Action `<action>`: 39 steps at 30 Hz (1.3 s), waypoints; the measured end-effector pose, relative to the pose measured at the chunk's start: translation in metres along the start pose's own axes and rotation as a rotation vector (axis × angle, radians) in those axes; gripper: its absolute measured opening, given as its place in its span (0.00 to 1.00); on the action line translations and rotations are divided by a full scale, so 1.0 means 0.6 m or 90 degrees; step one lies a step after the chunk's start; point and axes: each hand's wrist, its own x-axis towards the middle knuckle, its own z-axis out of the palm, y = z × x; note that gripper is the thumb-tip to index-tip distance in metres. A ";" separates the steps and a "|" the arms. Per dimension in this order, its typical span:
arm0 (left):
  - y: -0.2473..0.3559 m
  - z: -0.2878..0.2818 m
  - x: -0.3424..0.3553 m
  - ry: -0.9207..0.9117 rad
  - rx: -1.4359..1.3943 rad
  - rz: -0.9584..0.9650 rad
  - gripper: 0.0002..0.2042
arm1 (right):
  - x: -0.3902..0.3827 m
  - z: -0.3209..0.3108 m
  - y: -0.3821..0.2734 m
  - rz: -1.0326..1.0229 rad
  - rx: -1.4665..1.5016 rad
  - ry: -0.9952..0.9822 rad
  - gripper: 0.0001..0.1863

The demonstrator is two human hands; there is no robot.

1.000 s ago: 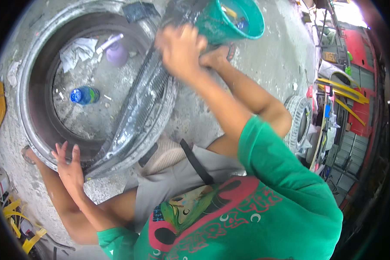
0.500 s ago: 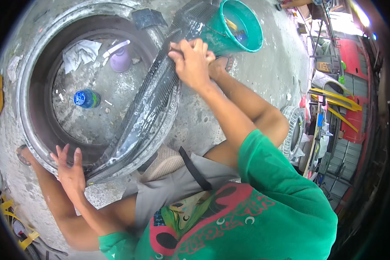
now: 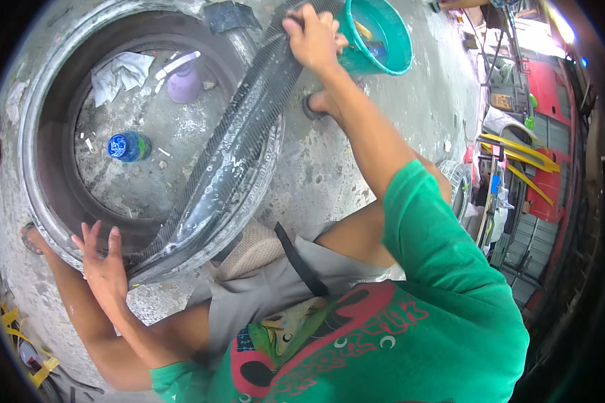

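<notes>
A long, dark carbon-fibre-patterned panel [image 3: 225,148], wet with suds, lies slantwise across a big grey ring [image 3: 30,154] that resembles a tyre. At the panel's far end, my right hand [image 3: 314,40] is closed and pressed on its surface. What its fingers hold is hidden. My left hand [image 3: 104,265] rests with spread fingers at the panel's near end, on the ring's edge. A dark, flat, worn piece [image 3: 230,17] lies on the ring's far side, left of my right hand.
Inside the ring are a blue bottle [image 3: 129,146], a purple bottle [image 3: 183,84] and a crumpled white rag [image 3: 121,77]. A teal bucket [image 3: 396,54] with liquid stands beyond the panel. A tyre [image 3: 458,191] and yellow strips [image 3: 517,151] are at the right.
My right hand has slid up along the panel, away from me, still closed. My left hand stays at the near end. The panel and ring have shifted slightly in view.
</notes>
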 end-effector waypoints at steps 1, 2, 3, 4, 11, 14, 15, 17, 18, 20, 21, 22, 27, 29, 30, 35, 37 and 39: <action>0.000 -0.003 0.004 0.009 -0.018 -0.004 0.25 | 0.004 0.004 -0.010 0.004 0.013 0.001 0.14; -0.001 -0.007 0.007 0.018 -0.037 -0.009 0.25 | 0.005 0.004 -0.018 0.007 0.026 0.002 0.14; -0.014 0.001 0.006 0.012 -0.021 -0.003 0.25 | -0.023 0.009 -0.012 0.007 0.025 -0.001 0.14; -0.002 -0.002 0.011 0.019 -0.027 0.001 0.25 | -0.054 0.011 -0.008 0.002 0.023 0.002 0.14; 0.007 -0.008 0.010 0.008 -0.033 -0.014 0.24 | 0.012 0.006 0.006 0.012 0.019 0.002 0.13; -0.018 0.006 0.010 0.031 -0.045 -0.006 0.24 | -0.024 0.012 -0.007 0.015 0.025 0.004 0.13; -0.015 0.011 0.012 0.035 -0.045 -0.002 0.25 | -0.055 0.008 -0.005 0.000 0.009 0.021 0.14; 0.004 0.005 0.009 0.030 -0.025 -0.009 0.25 | -0.078 -0.012 0.002 -0.019 0.067 -0.032 0.14; 0.011 0.003 0.008 0.015 -0.004 -0.015 0.25 | -0.075 -0.013 0.013 -0.039 0.081 -0.050 0.14; 0.009 0.001 0.007 0.008 -0.014 -0.010 0.25 | -0.032 -0.009 0.015 -0.037 0.025 -0.022 0.13; 0.003 0.000 0.006 0.017 -0.024 -0.011 0.25 | -0.004 -0.003 0.011 -0.001 0.026 -0.017 0.12; 0.000 -0.005 0.010 0.029 -0.034 -0.008 0.25 | 0.020 0.002 0.002 0.035 0.018 -0.016 0.12; -0.006 0.007 0.010 0.022 -0.015 -0.009 0.25 | -0.070 -0.013 -0.009 0.015 0.063 -0.085 0.15; 0.015 0.001 0.012 0.012 -0.016 -0.006 0.25 | -0.048 -0.014 0.011 -0.007 0.045 -0.048 0.14; 0.016 -0.002 0.011 0.003 -0.013 -0.008 0.25 | -0.035 -0.009 0.019 -0.030 0.031 -0.015 0.14; -0.001 -0.005 0.007 0.007 -0.025 -0.020 0.25 | -0.010 0.004 -0.008 0.037 0.033 -0.029 0.14; 0.011 -0.001 0.007 0.003 -0.007 -0.025 0.25 | -0.072 -0.014 -0.001 0.039 0.060 -0.056 0.14; 0.035 -0.010 0.007 -0.007 0.020 -0.036 0.25 | -0.050 -0.007 0.005 0.012 0.045 -0.039 0.14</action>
